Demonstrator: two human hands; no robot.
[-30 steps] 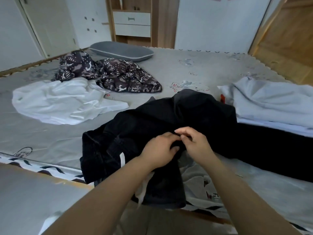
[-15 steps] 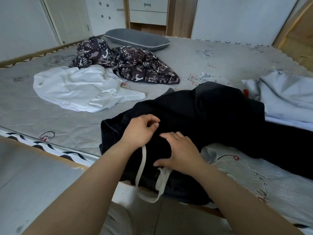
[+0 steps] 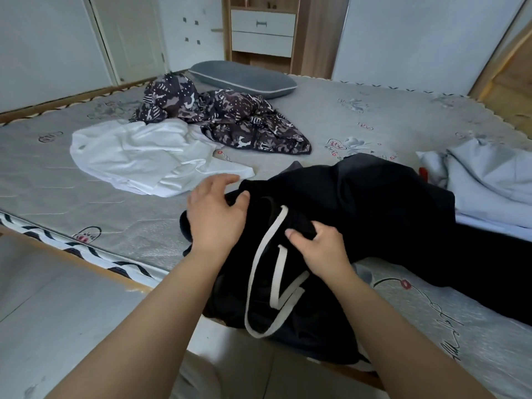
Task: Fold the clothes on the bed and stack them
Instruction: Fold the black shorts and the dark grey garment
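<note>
The folding looks barely begun, and no stack shows anywhere on the grey quilted mattress (image 3: 359, 116). A black, soft fabric garment with a flat white drawstring (image 3: 374, 208) lies bunched at the near edge of the bed, its waistband end spilling over that edge and the drawstring (image 3: 260, 272) looping down the front. The left hand (image 3: 214, 217) rests flat on the garment's left side, fingers straight and spread, thumb on the cloth — holding nothing. The right hand (image 3: 319, 250) grips a fold of the black fabric beside the drawstring, fingers curled into it.

Further back, toward the left edge, a crumpled white cotton top (image 3: 144, 156) lies unfolded, touching a rumpled dark camouflage-print garment (image 3: 230, 119) behind it. At the right edge sits a pale blue-grey heap of cloth (image 3: 489, 180) — whether folded clothing or bedding I cannot tell. A grey pillow (image 3: 244, 79) lies at the far edge.

So, by my reading, at least three pieces remain to fold, then stacking.
</note>
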